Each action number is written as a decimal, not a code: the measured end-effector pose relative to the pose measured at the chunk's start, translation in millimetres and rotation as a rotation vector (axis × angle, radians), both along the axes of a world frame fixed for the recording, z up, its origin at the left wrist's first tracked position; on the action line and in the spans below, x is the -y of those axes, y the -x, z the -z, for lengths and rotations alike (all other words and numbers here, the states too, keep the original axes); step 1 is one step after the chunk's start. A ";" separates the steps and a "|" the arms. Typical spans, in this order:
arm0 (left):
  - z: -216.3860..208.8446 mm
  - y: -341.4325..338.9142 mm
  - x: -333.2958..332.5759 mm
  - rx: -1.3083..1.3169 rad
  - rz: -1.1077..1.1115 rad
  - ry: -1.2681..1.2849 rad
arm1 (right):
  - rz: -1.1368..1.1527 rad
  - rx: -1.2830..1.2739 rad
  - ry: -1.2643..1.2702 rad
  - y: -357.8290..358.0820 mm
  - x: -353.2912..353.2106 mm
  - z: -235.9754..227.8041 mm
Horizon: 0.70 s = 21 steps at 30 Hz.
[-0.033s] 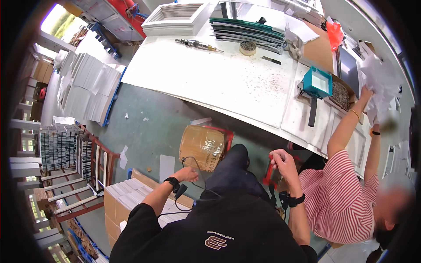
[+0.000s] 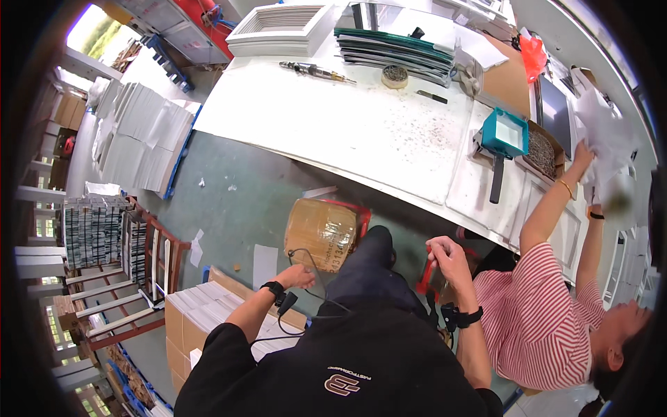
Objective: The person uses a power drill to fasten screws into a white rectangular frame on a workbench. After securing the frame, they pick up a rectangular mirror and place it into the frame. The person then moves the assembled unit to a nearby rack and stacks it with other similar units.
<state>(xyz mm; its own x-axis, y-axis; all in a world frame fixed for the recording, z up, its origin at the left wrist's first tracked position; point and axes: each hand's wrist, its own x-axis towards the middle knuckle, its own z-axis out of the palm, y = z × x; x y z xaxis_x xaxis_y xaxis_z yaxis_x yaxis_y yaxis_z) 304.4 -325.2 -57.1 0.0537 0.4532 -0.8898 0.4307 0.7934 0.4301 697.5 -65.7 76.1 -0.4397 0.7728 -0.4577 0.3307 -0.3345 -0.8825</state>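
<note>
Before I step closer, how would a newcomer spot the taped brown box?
From the long white table, look down to the green floor. Just past the black-shirted person's left hand sits the brown box. Its shiny tape sets it apart from the open carton of white pieces.

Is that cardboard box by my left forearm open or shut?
Open: the cardboard box has stacked white pieces showing at its top.
</note>
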 end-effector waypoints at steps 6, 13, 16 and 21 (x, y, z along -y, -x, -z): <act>20.3 2.6 13.9 0.129 -0.083 -0.064 | -0.079 -0.013 0.027 17.2 -28.7 2.2; -7.5 18.4 7.9 0.188 -0.034 0.119 | -0.084 -0.084 -0.004 40.1 -83.9 -0.2; -26.5 43.2 -4.7 0.130 0.170 0.128 | -0.079 -0.107 -0.038 51.7 -105.8 -4.2; -10.7 122.6 -53.6 -0.061 0.742 -0.315 | -0.004 -0.118 -0.028 78.8 -137.2 -17.1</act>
<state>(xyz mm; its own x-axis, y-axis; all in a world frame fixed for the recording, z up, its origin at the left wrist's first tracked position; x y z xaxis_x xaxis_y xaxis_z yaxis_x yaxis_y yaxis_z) 181.9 -271.6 -46.4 0.3943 0.5488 -0.7371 0.8276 0.1366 0.5444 618.7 71.4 93.3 -0.4921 0.7827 -0.3812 0.2256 -0.3083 -0.9242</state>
